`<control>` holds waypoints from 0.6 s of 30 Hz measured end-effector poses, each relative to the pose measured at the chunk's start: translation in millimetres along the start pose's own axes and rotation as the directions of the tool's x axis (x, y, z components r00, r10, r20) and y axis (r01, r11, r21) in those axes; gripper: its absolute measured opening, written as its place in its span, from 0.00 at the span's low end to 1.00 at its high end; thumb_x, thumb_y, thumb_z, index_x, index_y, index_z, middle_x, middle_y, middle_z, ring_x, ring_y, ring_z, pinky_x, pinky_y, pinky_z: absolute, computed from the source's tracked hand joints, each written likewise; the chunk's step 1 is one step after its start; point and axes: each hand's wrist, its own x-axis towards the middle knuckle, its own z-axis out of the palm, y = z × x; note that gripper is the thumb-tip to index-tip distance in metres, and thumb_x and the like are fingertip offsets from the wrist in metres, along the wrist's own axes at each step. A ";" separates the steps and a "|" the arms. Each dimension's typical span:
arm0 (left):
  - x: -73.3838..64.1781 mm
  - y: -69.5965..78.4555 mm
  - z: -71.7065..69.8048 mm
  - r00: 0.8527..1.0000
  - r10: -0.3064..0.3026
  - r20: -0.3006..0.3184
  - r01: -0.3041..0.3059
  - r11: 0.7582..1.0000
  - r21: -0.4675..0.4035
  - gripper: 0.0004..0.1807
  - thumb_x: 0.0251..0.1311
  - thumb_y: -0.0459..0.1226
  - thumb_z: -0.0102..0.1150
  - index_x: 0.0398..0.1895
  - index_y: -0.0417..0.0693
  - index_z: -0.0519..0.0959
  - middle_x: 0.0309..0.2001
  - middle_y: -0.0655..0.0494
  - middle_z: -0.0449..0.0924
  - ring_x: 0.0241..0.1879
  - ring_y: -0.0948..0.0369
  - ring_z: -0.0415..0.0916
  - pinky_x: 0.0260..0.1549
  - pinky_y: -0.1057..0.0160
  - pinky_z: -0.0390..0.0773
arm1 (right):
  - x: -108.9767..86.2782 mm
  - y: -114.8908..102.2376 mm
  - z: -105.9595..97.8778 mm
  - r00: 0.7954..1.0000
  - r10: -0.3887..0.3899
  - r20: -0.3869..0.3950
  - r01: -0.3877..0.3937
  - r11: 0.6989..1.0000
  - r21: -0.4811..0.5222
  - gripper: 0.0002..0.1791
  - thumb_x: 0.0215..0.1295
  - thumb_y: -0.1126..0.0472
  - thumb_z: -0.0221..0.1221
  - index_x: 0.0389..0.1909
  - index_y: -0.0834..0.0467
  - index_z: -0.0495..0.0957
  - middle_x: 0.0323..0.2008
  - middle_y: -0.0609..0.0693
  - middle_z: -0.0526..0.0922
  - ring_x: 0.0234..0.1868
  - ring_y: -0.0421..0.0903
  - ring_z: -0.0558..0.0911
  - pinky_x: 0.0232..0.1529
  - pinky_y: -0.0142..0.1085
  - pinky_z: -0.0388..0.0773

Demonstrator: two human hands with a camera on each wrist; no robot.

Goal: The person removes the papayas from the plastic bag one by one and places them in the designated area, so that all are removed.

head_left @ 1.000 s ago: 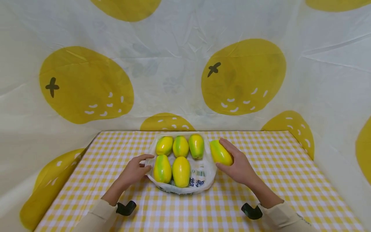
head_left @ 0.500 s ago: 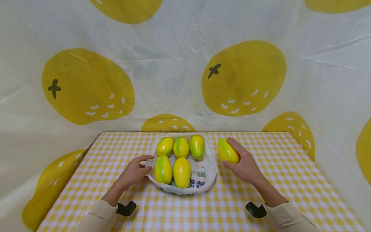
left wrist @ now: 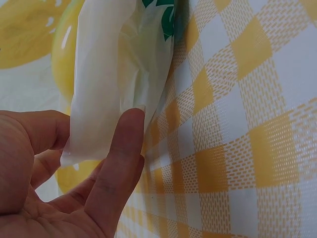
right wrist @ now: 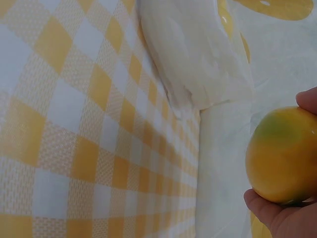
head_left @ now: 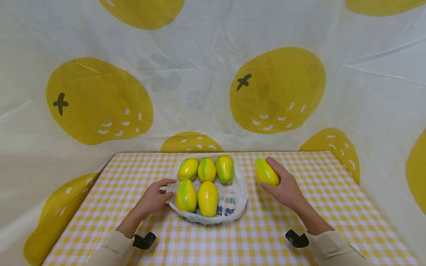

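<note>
A white plastic bag [head_left: 242, 188] with a wide, opened-out mouth lies on the table, showing dark lettering and a barcode inside. Several yellow-green papayas [head_left: 208, 199] rest in it in two rows. My left hand [head_left: 154, 197] is at the bag's left rim; in the left wrist view a finger presses the outside of the bag wall [left wrist: 101, 84] while others go behind it, pinching the rim. To the right of the bag, my right hand [head_left: 287, 187] grips another papaya [head_left: 267, 173]. The right wrist view has that papaya [right wrist: 280, 153] between thumb and fingers, apart from the tablecloth.
A yellow and white checked cloth [head_left: 213, 244] covers the table. Behind and at both sides hangs a pale curtain [head_left: 193, 88] printed with large yellow fruit. Black angled pieces [head_left: 144, 241] sit at both wrists, by beige sleeves [head_left: 111, 247].
My right hand has moved to the right with the papaya, from beside the bag's rim to farther off. My left hand has stayed at the bag's left rim.
</note>
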 end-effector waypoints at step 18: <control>-0.6 -2.4 -0.4 1.000 -0.018 -0.022 0.018 0.999 0.029 0.25 0.72 0.33 0.57 0.71 0.50 0.76 0.78 0.35 0.61 0.71 0.34 0.68 0.42 0.55 0.87 | 1.7 21.0 -9.5 1.000 0.026 -0.012 -0.027 0.998 -0.052 0.44 0.68 0.59 0.66 0.80 0.64 0.57 0.80 0.66 0.57 0.75 0.68 0.67 0.59 0.46 0.76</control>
